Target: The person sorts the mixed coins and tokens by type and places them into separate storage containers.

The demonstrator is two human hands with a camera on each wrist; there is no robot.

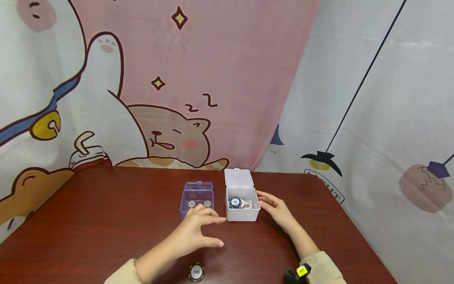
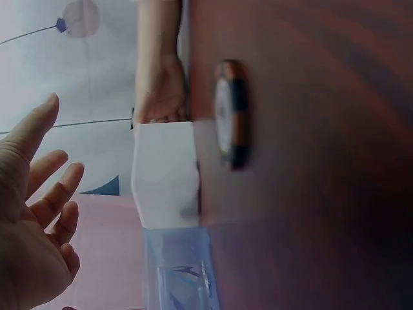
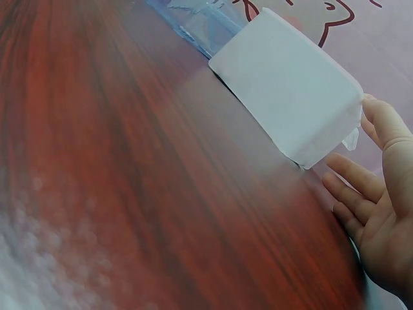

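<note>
A white box [image 1: 242, 215] stands with its lid raised. Inside it lie several poker chips, among them a blue one [image 1: 235, 202] marked 50. My right hand [image 1: 280, 213] is at the box's right side, fingers loosely spread, a fingertip at its wall. To the left is a translucent blue box [image 1: 186, 199], lid up, with silvery round pieces [image 1: 191, 204] inside. My left hand [image 1: 196, 228] hovers before the blue box, thumb apart from the fingers, nothing between them. A black poker chip [image 1: 196, 272] marked 100 lies near the table's front, below the left hand.
The boxes stand side by side on a dark red-brown table [image 1: 117, 213], a narrow gap between them. A curtain [image 1: 248, 71] with cartoon animals hangs behind it. By the right sleeve is a black device [image 1: 296, 274] with a yellow label.
</note>
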